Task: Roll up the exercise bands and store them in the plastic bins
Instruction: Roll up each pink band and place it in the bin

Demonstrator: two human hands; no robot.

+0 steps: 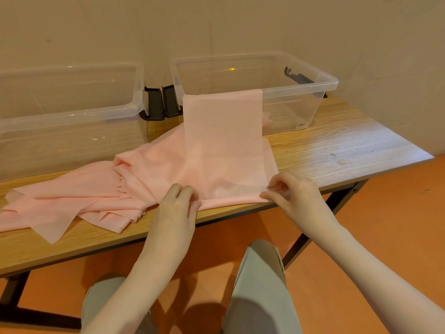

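A wooden surface [337, 150] on black legs is standing against a beige wall, over an orange floor. Two clear plastic bins, left [69, 112] and right [301, 78], are sitting at its back. A pink exercise band [216, 145] is draping from the right bin's front rim down to the near edge, beside a loose pile of pink bands [72, 201]. The left hand [175, 210] and right hand [293, 196] are each pinching the band's near end with curled fingers.
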